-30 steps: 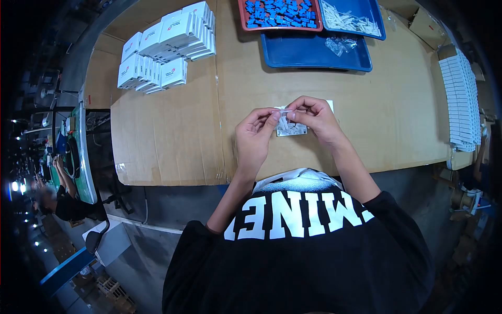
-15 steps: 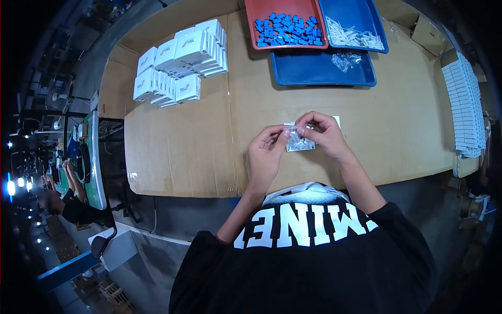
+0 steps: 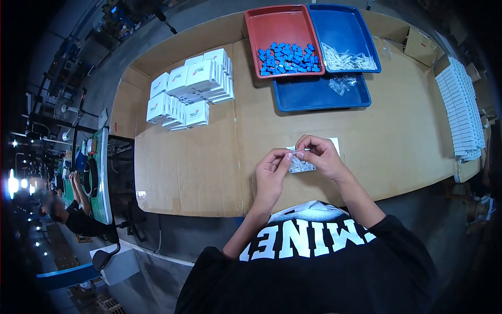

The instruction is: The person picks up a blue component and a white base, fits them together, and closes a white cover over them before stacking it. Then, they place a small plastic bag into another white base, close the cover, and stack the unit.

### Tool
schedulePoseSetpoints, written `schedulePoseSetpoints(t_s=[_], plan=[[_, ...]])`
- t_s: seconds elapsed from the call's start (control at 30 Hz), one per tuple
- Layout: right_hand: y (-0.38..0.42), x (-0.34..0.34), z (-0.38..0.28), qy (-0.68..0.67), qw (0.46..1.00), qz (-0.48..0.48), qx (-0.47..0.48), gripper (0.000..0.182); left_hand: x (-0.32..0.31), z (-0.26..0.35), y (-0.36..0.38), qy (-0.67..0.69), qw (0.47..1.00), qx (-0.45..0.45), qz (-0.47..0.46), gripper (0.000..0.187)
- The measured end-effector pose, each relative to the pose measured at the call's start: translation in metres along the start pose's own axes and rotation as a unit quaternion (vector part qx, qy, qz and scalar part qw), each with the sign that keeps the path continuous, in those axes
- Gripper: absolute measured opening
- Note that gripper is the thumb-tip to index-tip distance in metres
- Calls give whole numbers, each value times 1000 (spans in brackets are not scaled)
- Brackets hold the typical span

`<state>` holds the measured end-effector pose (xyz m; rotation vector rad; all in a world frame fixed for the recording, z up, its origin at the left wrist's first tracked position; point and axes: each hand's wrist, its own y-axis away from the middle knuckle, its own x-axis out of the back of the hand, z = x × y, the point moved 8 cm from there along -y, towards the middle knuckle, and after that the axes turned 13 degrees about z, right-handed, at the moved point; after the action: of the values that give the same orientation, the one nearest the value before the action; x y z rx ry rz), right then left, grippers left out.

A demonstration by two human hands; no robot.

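Bag (image 3: 301,166) of clear, shiny plastic, squarish, with slim white pieces inside, sits between the two hands; whether it touches the counter (image 3: 188,172) below is hard to tell. The left hand (image 3: 270,174) pinches its top edge between thumb and fingertips, and the right hand (image 3: 324,158) grips the same edge just beside. Behind the right hand shows a flat white card (image 3: 335,147). Brown, taped cardboard covers the counter. Beyond both hands lies a smooth blue tray (image 3: 293,100) with crumpled clear film (image 3: 342,84); overlapping its far side are a red tray (image 3: 281,26) of small, chunky blue parts (image 3: 288,58) and a deeper blue bin (image 3: 340,26) of thin white sticks (image 3: 349,61). Well left of the left hand stand square-cornered white boxes (image 3: 197,76); far right of the right hand, a ribbed white stack (image 3: 461,110).
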<state>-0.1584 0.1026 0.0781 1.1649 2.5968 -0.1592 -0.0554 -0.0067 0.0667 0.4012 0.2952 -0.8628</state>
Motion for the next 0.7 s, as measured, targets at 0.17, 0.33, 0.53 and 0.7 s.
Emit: schedulePoseSetpoints(t_s=[0.17, 0.33, 0.53, 0.7], plan=[[-1, -3, -13, 20, 999, 3, 26, 7, -11, 18, 1, 4, 998, -61, -24, 12], [3, -2, -23, 26, 1000, -9, 2, 5, -8, 15, -5, -18, 998, -20, -58, 14], [6, 0, -31, 24, 1000, -14, -2, 7, -17, 13, -3, 20, 996, 29, -77, 22], [6, 4, -43, 62, 995, -13, 78, 14, 7, -21, -9, 16, 963, 260, -69, 33]])
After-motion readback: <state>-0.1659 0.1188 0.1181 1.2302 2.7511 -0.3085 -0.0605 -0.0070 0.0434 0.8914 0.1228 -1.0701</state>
